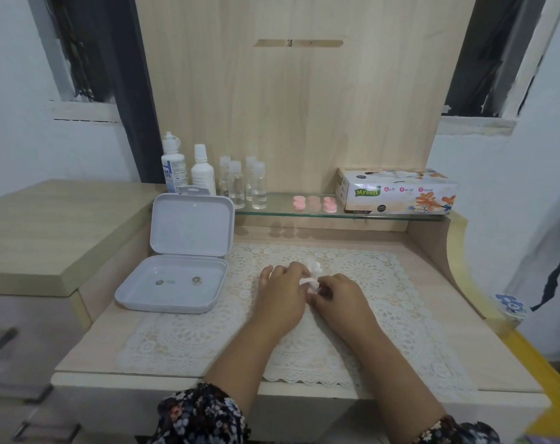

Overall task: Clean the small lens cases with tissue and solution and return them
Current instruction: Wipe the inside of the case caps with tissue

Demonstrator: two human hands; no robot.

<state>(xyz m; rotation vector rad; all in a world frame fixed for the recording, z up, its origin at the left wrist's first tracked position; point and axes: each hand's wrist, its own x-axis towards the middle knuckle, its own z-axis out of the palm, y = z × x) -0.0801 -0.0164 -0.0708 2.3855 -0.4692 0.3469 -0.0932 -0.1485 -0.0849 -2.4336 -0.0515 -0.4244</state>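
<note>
Two solution bottles stand at the far left of the glass shelf, with four small clear bottles just beside them. Below on the desk, an open white box holds two small round items in its tray. On the lace mat, the left hand and right hand meet, both with fingers curled around a crumpled white tissue; whether a lens case sits inside the wad cannot be told. Farther back on the shelf lie pink lens cases, and at their right, almost touching, a floral tissue box. Floral sleeves cover both forearms.
</note>
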